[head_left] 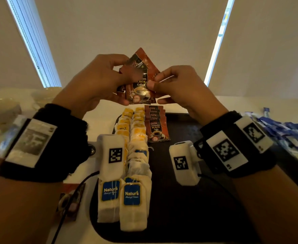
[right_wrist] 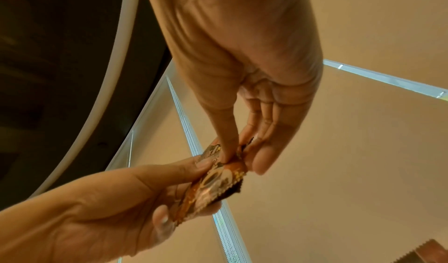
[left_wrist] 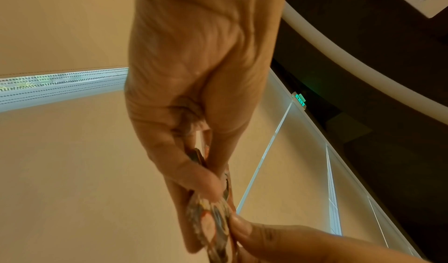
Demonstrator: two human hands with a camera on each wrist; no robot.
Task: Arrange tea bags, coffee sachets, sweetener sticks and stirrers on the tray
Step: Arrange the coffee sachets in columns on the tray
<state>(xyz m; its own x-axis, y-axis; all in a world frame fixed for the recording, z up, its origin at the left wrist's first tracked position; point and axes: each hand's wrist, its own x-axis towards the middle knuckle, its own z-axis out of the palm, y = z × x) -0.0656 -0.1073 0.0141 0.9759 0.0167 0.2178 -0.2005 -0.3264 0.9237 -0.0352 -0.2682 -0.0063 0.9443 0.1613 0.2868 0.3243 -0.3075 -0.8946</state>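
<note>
Both hands are raised above the dark tray (head_left: 183, 199) and hold a small bunch of red-brown coffee sachets (head_left: 142, 80). My left hand (head_left: 99, 81) grips the bunch from the left, and in the left wrist view its fingers (left_wrist: 194, 173) close on the sachets (left_wrist: 213, 227). My right hand (head_left: 176, 85) pinches the right edge of a sachet (right_wrist: 213, 182) between thumb and fingers (right_wrist: 261, 161). On the tray lie two rows of tea bags (head_left: 132, 196), blue-tagged near me and yellow-tagged (head_left: 137, 124) farther off, beside an overlapping row of coffee sachets (head_left: 156, 125).
A pile of blue and white sticks (head_left: 285, 134) lies on the table to the right of the tray. White cups and bowls (head_left: 2, 106) stand at the far left. More sachets (head_left: 69, 201) lie at the tray's near left. The tray's right half is bare.
</note>
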